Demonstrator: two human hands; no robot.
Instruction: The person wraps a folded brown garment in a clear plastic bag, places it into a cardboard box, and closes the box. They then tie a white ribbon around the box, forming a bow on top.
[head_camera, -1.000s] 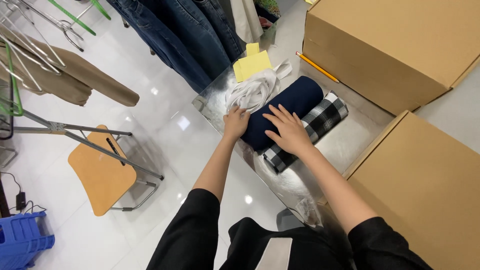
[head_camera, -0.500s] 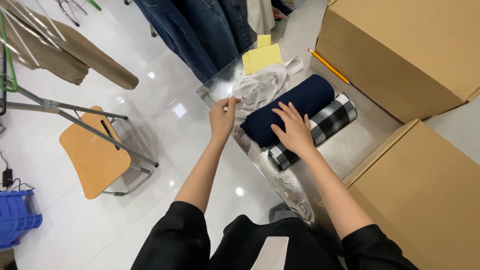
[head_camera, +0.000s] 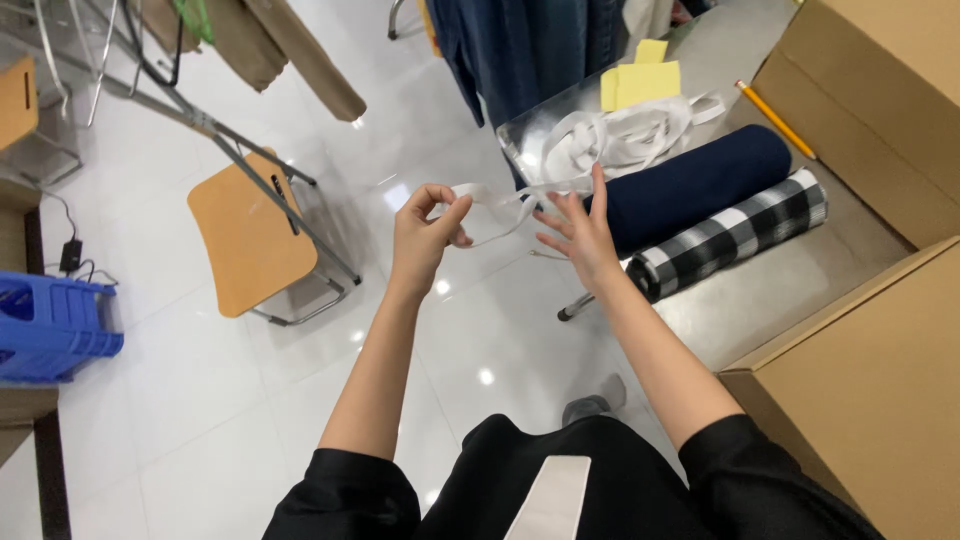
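A glossy white tiled floor (head_camera: 200, 400) is seen across most of the view, with ceiling lights mirrored in it. At the right a metal-topped table (head_camera: 780, 290) is set, its near corner reaching toward the person. Two large cardboard boxes are placed on that table: one (head_camera: 880, 90) at the upper right, the other (head_camera: 870, 400) at the lower right; what is inside them cannot be told. Between the boxes, a rolled navy cloth (head_camera: 690, 185) is laid beside a rolled black-and-white checked cloth (head_camera: 735, 235), the two touching along their length. Behind the rolls a loose heap of white ribbon (head_camera: 620, 140) is piled at the table's corner, with yellow paper sheets (head_camera: 635, 80) beyond it and a yellow pencil (head_camera: 775, 118) along the upper box. Dark blue garments (head_camera: 530, 40) are hung behind the table. On the floor at the left a folding metal rack (head_camera: 230, 150), an orange-seated chair (head_camera: 250, 230) and a blue plastic crate (head_camera: 50, 325) are seen.

A strand of white ribbon (head_camera: 500, 205) is stretched out from the heap over the floor. It is pinched between the thumb and curled fingers of the left hand (head_camera: 425, 235). The right hand (head_camera: 580, 235) is held with fingers spread, unclenched, the strand running across its fingertips.
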